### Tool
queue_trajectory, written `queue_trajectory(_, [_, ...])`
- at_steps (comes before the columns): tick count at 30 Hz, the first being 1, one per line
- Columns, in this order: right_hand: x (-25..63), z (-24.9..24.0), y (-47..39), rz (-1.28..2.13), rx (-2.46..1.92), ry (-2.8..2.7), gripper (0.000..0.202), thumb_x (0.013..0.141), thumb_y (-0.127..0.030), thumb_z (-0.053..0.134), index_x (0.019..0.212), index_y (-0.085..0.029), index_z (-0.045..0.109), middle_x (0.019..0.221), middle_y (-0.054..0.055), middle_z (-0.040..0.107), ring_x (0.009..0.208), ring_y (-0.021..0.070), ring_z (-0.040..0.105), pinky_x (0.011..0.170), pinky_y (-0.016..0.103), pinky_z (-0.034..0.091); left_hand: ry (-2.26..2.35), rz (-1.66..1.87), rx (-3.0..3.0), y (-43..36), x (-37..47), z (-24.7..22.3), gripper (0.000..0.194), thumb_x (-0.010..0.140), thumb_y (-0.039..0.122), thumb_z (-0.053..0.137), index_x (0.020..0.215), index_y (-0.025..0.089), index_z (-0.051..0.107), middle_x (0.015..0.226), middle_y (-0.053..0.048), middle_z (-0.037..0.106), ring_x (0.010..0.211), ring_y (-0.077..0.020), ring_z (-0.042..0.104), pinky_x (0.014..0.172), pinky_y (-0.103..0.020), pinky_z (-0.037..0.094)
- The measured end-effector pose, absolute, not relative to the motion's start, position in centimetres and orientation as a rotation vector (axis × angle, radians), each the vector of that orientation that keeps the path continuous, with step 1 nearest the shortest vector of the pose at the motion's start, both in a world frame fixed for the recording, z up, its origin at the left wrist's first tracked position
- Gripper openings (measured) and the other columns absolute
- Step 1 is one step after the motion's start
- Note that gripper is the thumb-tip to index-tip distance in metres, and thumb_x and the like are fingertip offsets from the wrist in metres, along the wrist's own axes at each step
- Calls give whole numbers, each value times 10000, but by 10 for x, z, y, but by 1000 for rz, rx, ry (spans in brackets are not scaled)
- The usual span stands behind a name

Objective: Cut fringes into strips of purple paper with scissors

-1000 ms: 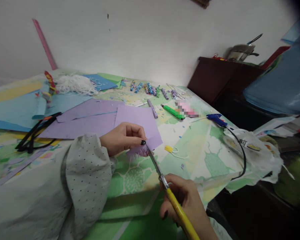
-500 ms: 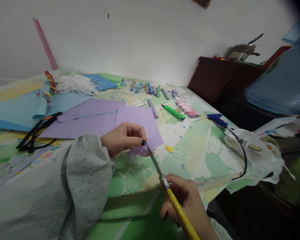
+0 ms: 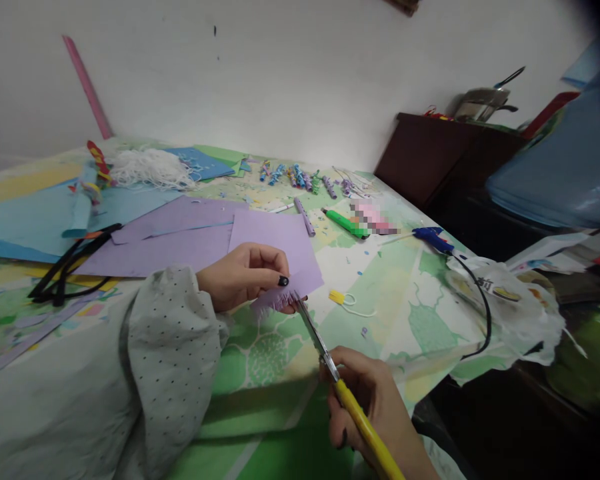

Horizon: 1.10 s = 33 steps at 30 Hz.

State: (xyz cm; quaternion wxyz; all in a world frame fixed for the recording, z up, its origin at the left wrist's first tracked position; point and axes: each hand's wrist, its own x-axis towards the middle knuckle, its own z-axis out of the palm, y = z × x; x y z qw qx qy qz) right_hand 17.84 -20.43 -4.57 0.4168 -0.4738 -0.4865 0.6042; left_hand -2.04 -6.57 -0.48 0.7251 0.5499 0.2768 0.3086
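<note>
Between the thumb and fingers of my left hand point(image 3: 250, 275) is a small strip of purple paper point(image 3: 267, 305), its near edge cut into a fine fringe. My right hand point(image 3: 373, 403) is closed round scissors with yellow handles point(image 3: 363, 423). The tips of the metal blades meet the fringed edge, close to my left fingertips. Behind the strip, a larger purple sheet point(image 3: 275, 233) lies on the table, partly covered by my left hand. The fingers under the strip are partly hidden.
A green cutter point(image 3: 344, 223) and a blue glue gun point(image 3: 433, 239) with a black cord lie to the right. Small curled paper pieces point(image 3: 300, 177) and white yarn point(image 3: 153, 168) are at the back. Black-handled scissors point(image 3: 63, 273) lie left. A plastic bag point(image 3: 505, 307) hangs at the right edge.
My right thumb has shifted on the yellow handle and the blades look closer together. The strip stays pinched in my left hand. The whole view has moved slightly.
</note>
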Motion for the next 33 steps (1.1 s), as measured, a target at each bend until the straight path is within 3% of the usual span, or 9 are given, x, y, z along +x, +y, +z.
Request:
queue_trajectory(7, [177, -45, -204, 1520, -1163, -1234, 537, 484, -456, 905, 649, -187, 470, 486, -101, 284, 448, 55, 222, 377, 179, 169, 643, 707, 1241, -65, -19, -5, 149, 607, 173, 769, 597, 143, 623, 512, 13, 622, 516, -171, 652, 567, -313, 564])
queue_trajectory(13, [177, -48, -204, 1502, -1158, -1224, 549, 484, -502, 893, 651, -187, 475, 492, -97, 288, 454, 59, 224, 375, 181, 174, 666, 736, 1274, -65, -19, -5, 152, 588, 148, 783, 580, 129, 633, 510, 29, 593, 450, -62, 509, 435, -153, 400])
queue_trajectory(22, [178, -46, -205, 1500, -1146, -1234, 561, 487, -527, 889, 651, -185, 475, 498, -97, 288, 457, 60, 236, 383, 182, 181, 673, 727, 1293, -65, -18, -6, 171, 587, 184, 786, 586, 143, 620, 513, 31, 577, 472, -100, 533, 518, -240, 481])
queue_trajectory(28, [178, -47, -204, 1485, -1152, -1242, 535, 513, -498, 885, 649, -186, 472, 502, -95, 291, 453, 58, 242, 383, 182, 171, 673, 727, 1301, -64, -18, -6, 167, 593, 180, 787, 585, 139, 625, 505, 29, 582, 463, -92, 541, 482, -205, 455])
queue_trajectory(33, [178, -46, -204, 1493, -1156, -1240, 515, 505, -474, 889, 660, -183, 493, 490, -96, 305, 439, 59, 266, 378, 179, 188, 661, 719, 1292, -65, -18, -7, 182, 594, 204, 791, 599, 148, 617, 519, 18, 603, 513, -144, 614, 562, -283, 530])
